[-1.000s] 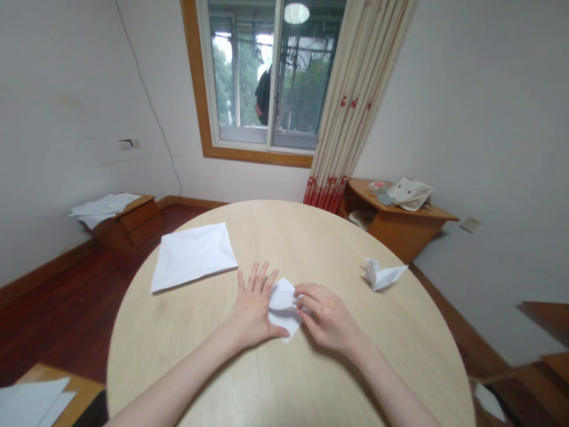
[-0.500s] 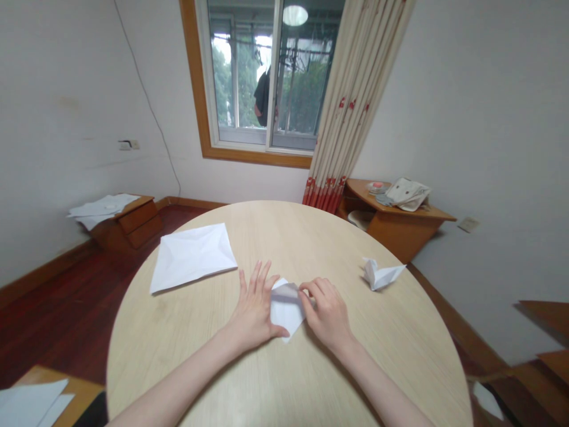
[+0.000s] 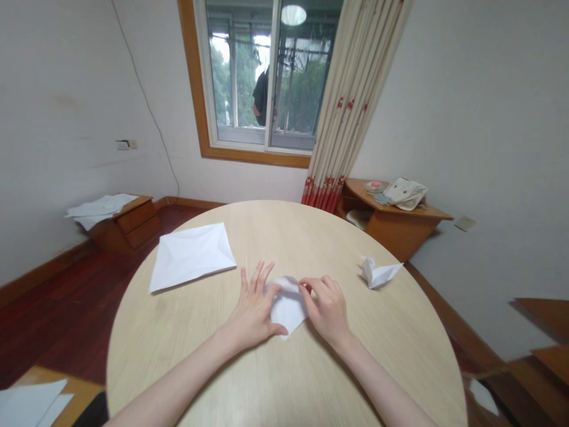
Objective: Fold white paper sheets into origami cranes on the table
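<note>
"So, quick one: which step's in hand?"

"Folding, prob. The small paper (image 3: 288, 312) lies on the counter (image 3: 302, 385), to the right of the large paper (image 3: 195, 255) and nearer the person than it. The small paper's far end looks lifted."

"& the hands?"

"L hand (image 3: 253, 311) is spread wide, thumb and index apart over the side facing the large paper, steadying w/o gripping AFAICT. R hand (image 3: 329, 308) is nearly closed, thumb + index pinching the lifted edge on the side away from the large paper."

"What's the next move call for?"

"IMO a firm L hand and a light R pinch, so the crease doesn't skew."

"Which way's it point?"

"Tip's toward the person, away from the large paper. Long axis approx near-to-far, I'd guess, tho L hand hides part of the outline."
</note>
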`<state>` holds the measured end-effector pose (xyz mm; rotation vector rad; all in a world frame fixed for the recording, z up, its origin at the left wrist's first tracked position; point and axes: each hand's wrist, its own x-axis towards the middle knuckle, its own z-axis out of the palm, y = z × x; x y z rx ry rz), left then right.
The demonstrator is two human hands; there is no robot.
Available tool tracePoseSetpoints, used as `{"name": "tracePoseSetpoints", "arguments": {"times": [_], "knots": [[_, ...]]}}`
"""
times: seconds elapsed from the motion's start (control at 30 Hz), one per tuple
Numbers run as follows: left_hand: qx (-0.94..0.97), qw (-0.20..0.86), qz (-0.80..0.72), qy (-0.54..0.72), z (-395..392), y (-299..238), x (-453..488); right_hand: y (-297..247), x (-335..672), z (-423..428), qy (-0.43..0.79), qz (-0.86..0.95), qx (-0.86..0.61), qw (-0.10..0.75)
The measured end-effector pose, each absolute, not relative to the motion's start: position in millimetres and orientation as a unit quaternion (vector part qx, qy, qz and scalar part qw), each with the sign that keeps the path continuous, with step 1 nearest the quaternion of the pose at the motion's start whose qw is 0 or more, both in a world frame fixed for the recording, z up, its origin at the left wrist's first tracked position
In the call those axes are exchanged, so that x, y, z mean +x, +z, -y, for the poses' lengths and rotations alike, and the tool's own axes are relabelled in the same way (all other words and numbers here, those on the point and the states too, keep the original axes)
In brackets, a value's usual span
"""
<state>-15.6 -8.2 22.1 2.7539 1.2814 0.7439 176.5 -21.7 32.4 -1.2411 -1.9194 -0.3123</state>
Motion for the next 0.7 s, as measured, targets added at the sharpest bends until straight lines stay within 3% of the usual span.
{"name": "tracePoseSetpoints", "arguments": {"times": [0.33, 0.7], "knots": [[0.876, 0.024, -0.425, 0.226, 5.7, 18.9, -14.5, 40.3, 180.3, 24.6, -0.094, 0.771, -0.469, 0.420], [0.865, 0.089, -0.426, 0.248, 5.8, 19.7, -14.1, 42.7, 184.7, 22.7, -0.020, 0.782, -0.520, 0.343]]}}
